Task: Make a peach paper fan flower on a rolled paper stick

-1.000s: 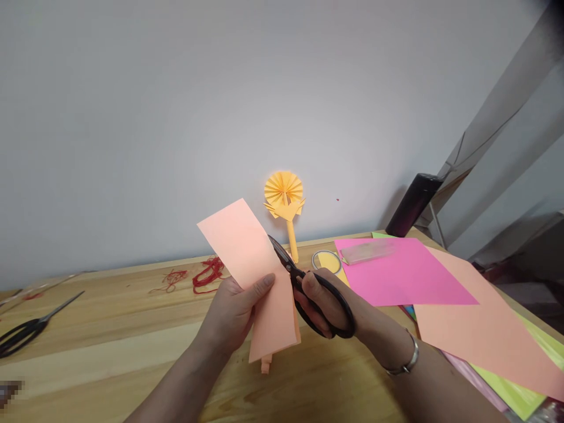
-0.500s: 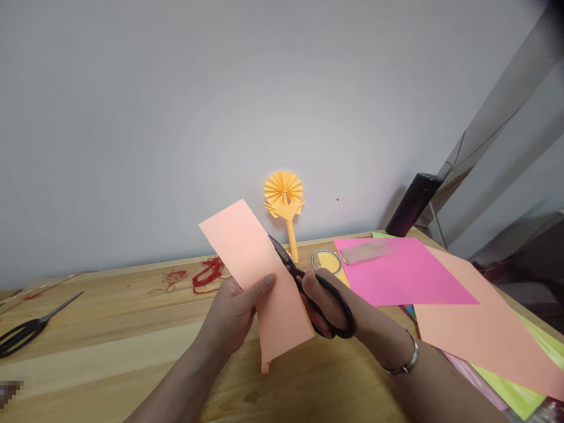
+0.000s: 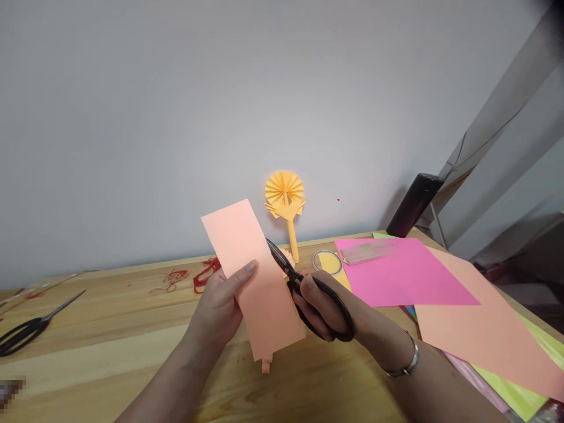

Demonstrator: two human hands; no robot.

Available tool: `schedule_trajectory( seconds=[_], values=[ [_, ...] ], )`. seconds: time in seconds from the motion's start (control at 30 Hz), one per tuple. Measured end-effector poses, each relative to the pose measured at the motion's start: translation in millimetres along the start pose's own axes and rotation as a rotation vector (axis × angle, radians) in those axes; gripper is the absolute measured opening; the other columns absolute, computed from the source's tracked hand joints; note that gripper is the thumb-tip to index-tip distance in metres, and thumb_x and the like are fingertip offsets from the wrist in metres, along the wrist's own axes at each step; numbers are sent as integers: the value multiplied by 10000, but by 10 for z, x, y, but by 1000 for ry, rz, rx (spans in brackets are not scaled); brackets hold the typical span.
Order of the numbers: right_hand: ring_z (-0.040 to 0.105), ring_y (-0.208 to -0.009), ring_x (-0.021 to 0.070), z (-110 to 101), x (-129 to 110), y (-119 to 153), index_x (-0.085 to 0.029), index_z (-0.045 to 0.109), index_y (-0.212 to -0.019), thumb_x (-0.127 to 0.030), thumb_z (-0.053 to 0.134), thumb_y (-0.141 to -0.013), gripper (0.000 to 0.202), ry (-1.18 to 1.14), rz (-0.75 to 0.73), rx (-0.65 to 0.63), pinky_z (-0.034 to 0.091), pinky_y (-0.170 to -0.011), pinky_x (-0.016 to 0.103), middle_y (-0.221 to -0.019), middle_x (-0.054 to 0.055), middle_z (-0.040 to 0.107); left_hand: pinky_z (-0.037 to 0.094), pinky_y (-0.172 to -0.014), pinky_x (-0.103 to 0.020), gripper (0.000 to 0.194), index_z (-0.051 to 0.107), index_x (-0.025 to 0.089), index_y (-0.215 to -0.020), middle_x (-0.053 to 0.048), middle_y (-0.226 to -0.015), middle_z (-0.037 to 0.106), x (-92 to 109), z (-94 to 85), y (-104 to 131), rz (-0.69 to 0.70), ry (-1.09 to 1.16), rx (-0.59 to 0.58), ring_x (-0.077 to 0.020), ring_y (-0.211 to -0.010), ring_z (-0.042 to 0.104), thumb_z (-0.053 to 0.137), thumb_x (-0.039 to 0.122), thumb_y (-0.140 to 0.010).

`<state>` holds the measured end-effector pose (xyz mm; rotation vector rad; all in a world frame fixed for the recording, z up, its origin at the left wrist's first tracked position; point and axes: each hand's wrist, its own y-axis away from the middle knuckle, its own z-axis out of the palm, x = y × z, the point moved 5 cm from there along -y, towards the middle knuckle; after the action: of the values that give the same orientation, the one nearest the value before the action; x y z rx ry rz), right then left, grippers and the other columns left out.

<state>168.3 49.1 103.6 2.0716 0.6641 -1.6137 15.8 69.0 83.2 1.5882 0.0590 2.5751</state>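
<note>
A rectangular peach paper (image 3: 264, 305) is tilted in front of me, with my left hand (image 3: 222, 302) pinching its left side, thumb on top. My right hand (image 3: 324, 302) grips black-handled scissors (image 3: 279, 258) through the loops. Their blades lie along the paper's right edge; whether they are cutting into it I cannot tell. Under the paper's lower end, a small folded peach piece (image 3: 266, 364) shows on the table. Behind the blades a pleated peach piece (image 3: 288, 257) is partly hidden. An orange paper flower (image 3: 285, 194) with a rolled stem leans on the wall.
A second pair of scissors (image 3: 35, 329) lies at the left, and red thread (image 3: 206, 276) behind my left hand. Right of centre are a tape roll (image 3: 326, 262), a pink sheet (image 3: 405, 279), a larger peach sheet (image 3: 484, 329) and a dark cylinder (image 3: 415, 202).
My left hand has shifted slightly left with the paper, whose lower end swung left and away from the scissors' handles. The right hand and scissors have barely moved.
</note>
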Motion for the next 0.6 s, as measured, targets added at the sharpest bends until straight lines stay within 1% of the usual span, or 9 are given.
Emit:
schedule_trajectory(
  seconds=[0.07, 0.13, 0.23, 0.3, 0.47, 0.6],
  values=[
    [321, -289, 55, 5, -23, 14, -192, 327, -472, -631, 245, -875, 601, -9, -24, -11, 221, -306, 202, -332, -46, 329, 539, -616, -300, 249, 711, 120, -851, -119, -847, 732, 60, -21, -8, 30, 21, 18, -255, -727, 681, 695, 316, -696],
    [317, -292, 53, 10, -40, 28, -190, 322, -452, -604, 251, -890, 607, 3, -55, -26, 216, -310, 206, -327, -41, 328, 540, -615, -297, 257, 712, 113, -854, -121, -843, 734, 95, -48, -13, 33, 27, 42, -249, -712, 682, 699, 312, -692],
    [321, -307, 54, 7, -29, 33, -186, 327, -457, -576, 261, -904, 597, -2, -97, -18, 227, -328, 213, -333, -41, 331, 537, -566, -305, 290, 718, 102, -855, -130, -811, 737, 99, -87, -17, 0, -16, 73, -246, -634, 678, 734, 306, -650],
    [313, -295, 55, 6, 0, 24, -188, 344, -504, -592, 264, -896, 569, -40, -103, -9, 221, -322, 212, -334, -54, 322, 538, -556, -318, 321, 721, 97, -872, -136, -809, 737, 94, -104, -22, 3, -44, 83, -263, -641, 680, 750, 307, -630],
    [311, -296, 50, 16, 36, 26, -188, 335, -548, -629, 284, -870, 549, -84, -31, -26, 215, -301, 191, -354, -64, 316, 553, -657, -371, 361, 718, 106, -933, -145, -886, 734, 64, -117, -41, 33, -63, 82, -304, -768, 684, 750, 310, -637],
    [313, -308, 50, 5, 1, 44, -185, 350, -576, -642, 262, -865, 548, -72, 10, -6, 212, -284, 180, -377, -57, 338, 560, -662, -372, 372, 706, 99, -964, -146, -892, 733, 55, -110, -47, 40, -60, 76, -306, -795, 682, 743, 296, -651]
  ],
)
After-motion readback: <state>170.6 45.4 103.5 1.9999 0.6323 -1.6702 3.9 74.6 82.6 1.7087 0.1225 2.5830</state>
